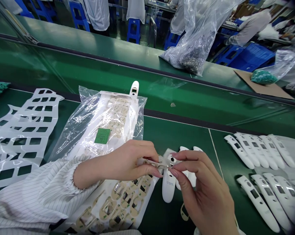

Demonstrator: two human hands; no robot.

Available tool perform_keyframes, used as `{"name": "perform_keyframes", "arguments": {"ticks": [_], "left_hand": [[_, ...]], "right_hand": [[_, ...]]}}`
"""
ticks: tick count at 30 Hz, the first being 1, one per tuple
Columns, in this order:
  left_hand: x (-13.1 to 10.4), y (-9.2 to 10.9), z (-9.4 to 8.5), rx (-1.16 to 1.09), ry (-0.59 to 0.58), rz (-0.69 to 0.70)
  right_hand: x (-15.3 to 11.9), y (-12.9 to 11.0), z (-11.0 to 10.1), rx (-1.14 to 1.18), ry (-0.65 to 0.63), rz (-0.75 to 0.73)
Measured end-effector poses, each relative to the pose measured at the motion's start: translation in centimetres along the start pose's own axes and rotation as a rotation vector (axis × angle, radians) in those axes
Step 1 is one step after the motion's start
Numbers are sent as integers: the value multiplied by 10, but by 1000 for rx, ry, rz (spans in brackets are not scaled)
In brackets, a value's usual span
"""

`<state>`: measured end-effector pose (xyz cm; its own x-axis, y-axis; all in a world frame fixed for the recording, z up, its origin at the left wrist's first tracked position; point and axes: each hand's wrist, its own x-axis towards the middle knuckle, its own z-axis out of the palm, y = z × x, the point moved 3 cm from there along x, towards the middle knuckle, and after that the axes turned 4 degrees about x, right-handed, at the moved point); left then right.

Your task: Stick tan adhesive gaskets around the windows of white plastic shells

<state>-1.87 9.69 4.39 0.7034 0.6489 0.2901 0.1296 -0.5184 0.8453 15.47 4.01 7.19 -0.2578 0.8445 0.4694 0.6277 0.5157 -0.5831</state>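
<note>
My left hand [140,161] pinches a thin beige-and-white adhesive piece [151,162] between thumb and fingers. From the right, my right hand [206,186] meets it, thumb and fingertips closed at the end of that same piece; the exact contact is small and partly hidden. Just below the fingertips lies a white thermometer-like housing [169,187] with a dark round opening at its upper end. Several similar housings lie partly hidden behind my right hand. Under my left forearm spreads a sheet of beige adhesive rings [113,207]. One loose beige ring [184,212] rests on the table beside my right hand.
White housings [262,195] lie in two rows at right. A clear plastic bag [72,130], a green square [102,135] and an upright white device [134,89] are ahead. A cut-out white sheet [27,130] lies left. Bags [193,42] stand on the raised ledge; people sit beyond.
</note>
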Motion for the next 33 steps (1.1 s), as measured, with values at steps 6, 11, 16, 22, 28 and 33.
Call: {"name": "perform_keyframes", "arguments": {"ticks": [6, 11, 16, 22, 28, 33], "left_hand": [[-3, 2, -5, -48, 105, 38], [-3, 7, -3, -219, 78, 67], [-3, 6, 2, -357, 96, 53], [-5, 7, 4, -317, 126, 40], [-4, 12, 5, -335, 142, 82], [-2, 5, 1, -437, 159, -29]], "right_hand": [[-6, 5, -2, 175, 25, 65], [-6, 3, 0, 199, 35, 47], [-3, -2, -2, 128, 120, -26], [-2, -8, -5, -46, 179, -49], [-3, -14, -4, -55, 133, -67], [-2, -19, -9, 81, 123, -37]]}}
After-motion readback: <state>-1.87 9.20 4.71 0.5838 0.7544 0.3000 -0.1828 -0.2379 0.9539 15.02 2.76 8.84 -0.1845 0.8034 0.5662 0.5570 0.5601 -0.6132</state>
